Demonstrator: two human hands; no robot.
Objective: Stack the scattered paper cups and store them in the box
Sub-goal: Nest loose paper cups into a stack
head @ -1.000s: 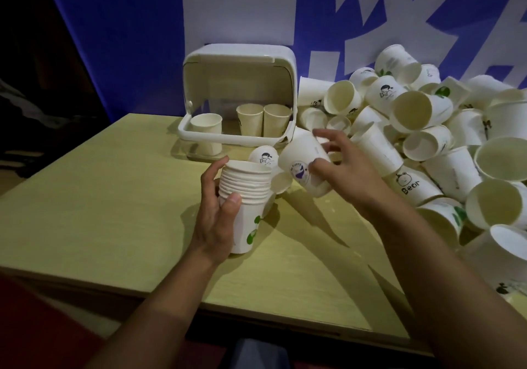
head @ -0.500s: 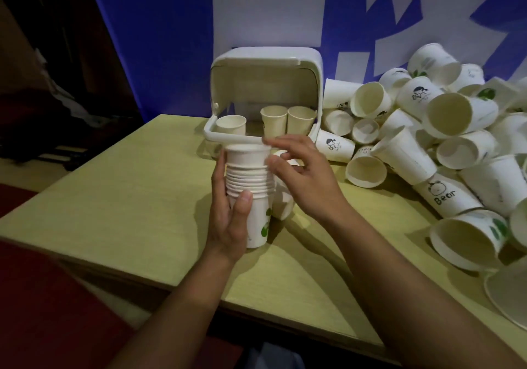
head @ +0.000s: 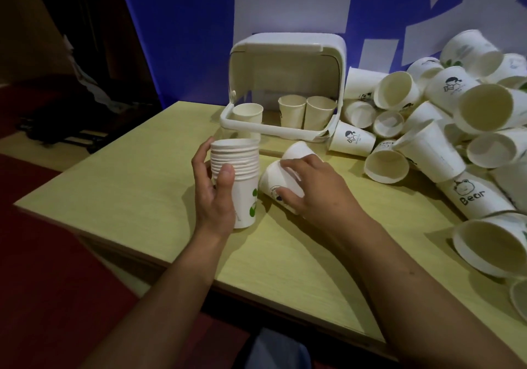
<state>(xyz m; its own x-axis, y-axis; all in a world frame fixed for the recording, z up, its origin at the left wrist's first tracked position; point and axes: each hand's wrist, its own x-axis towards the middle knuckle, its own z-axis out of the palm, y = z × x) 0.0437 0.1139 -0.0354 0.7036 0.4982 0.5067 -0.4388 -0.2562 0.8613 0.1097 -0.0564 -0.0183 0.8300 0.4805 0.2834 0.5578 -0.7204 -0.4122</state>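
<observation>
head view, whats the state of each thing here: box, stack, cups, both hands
box: lid up, three upright cups inside
stack: upright on the table, gripped by the left hand
loose cup: on its side, held by the right hand
cup pile: scattered, mostly tipped over

right hand [head: 310, 189] has dropped off the top of the stack [head: 236, 180] and now grips a tipped cup [head: 278, 182] lying just beside it

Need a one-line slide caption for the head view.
Left hand holds a stack of white paper cups upright on the wooden table; right hand grips a toppled cup.
</observation>
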